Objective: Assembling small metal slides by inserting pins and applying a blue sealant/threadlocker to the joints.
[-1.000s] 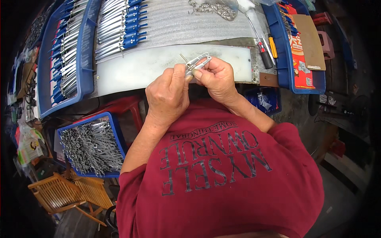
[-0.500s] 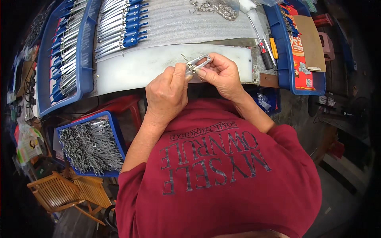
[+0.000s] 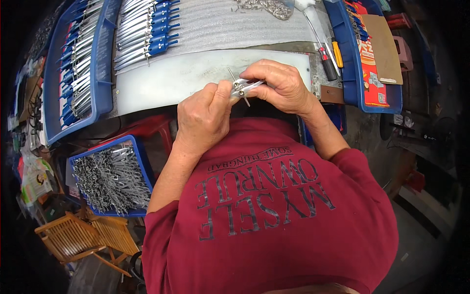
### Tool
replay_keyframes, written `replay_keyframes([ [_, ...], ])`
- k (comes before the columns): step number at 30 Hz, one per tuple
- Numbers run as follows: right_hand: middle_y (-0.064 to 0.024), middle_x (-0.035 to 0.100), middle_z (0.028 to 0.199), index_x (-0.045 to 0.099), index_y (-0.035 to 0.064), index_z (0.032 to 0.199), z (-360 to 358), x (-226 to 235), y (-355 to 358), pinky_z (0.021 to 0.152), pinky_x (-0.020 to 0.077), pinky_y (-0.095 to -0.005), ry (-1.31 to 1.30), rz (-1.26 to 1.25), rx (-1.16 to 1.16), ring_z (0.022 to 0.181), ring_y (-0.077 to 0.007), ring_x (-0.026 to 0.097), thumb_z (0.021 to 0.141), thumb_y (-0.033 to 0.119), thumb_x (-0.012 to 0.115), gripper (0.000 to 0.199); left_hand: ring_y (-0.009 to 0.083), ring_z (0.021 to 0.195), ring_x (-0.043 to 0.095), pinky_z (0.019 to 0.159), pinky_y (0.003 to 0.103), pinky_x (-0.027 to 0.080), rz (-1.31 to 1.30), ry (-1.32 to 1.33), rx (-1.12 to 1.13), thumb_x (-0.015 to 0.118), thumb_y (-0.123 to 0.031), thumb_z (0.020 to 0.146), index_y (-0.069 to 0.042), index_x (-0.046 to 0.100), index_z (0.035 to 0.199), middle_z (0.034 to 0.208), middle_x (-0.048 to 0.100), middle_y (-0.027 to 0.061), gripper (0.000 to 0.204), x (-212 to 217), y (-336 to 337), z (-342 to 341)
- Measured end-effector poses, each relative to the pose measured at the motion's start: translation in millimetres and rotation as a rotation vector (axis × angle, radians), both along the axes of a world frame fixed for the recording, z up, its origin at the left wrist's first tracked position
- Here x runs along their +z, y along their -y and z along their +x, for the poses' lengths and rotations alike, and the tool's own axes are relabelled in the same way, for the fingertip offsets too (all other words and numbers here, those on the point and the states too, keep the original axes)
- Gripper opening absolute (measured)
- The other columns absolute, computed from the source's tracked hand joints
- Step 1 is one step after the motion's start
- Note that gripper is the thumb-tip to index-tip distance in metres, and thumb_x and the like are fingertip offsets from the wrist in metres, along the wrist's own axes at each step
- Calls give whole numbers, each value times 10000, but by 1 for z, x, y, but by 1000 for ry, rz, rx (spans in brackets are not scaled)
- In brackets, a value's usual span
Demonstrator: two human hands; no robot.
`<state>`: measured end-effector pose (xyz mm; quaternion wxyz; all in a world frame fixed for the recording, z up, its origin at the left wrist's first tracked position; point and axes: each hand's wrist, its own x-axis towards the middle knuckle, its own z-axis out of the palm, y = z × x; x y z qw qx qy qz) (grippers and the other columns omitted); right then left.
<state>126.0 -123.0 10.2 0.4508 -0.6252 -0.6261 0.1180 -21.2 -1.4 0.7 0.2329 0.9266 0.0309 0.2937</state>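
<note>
Right now I see both hands pinching one small metal tool (image 3: pixel 243 88) above the pale work plate (image 3: pixel 161 81); left hand (image 3: pixel 203 117) grips its near end with closed fingers; right hand (image 3: pixel 281 85) curls tightly around the far end; blue-handled tools (image 3: pixel 144 29) lie well apart.

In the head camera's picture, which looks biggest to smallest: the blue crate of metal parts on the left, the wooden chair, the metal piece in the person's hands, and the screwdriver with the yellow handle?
1. Blue crate of metal parts
2. Wooden chair, close to the crate in size, so that order is unsure
3. Metal piece held by both hands
4. Yellow-handled screwdriver, about the same size as the piece
</note>
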Motion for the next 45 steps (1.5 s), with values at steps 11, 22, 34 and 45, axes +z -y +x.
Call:
replay_keyframes([
  [11, -104, 584, 783, 565, -2, 873, 1, -1, 3, 583, 451, -297, 76, 50, 58, 682, -243, 570, 693, 118, 652, 233, 216, 444, 468, 385, 317, 361, -18, 20, -47, 625, -56, 665, -41, 497, 912, 603, 425, 62, 278, -1, 1, -2],
  [22, -95, 582, 776, 564, 0, 888, 4, 4, -1, 586, 452, -292, 86, 34, 63, 670, -231, 566, 703, 122, 644, 236, 223, 461, 482, 397, 325, 376, -26, 24, -32, 604, -63, 690, -38, 500, 925, 615, 436, 71, 259, -2, -1, 2],
  [34, -88, 586, 798, 567, 2, 914, 7, -2, -4, 611, 456, -290, 42, -1, 24, 692, -218, 567, 718, 134, 633, 245, 244, 509, 511, 439, 331, 411, -54, -68, -19, 597, -84, 723, -38, 492, 947, 671, 466, 89, 252, 0, -5, 6],
  [45, -91, 589, 794, 571, 3, 902, 5, -1, -5, 604, 461, -286, 39, 15, 35, 691, -218, 574, 715, 126, 636, 234, 239, 496, 500, 425, 327, 398, -78, -88, -11, 608, -91, 716, -38, 494, 955, 650, 452, 84, 270, 3, -4, 4],
])
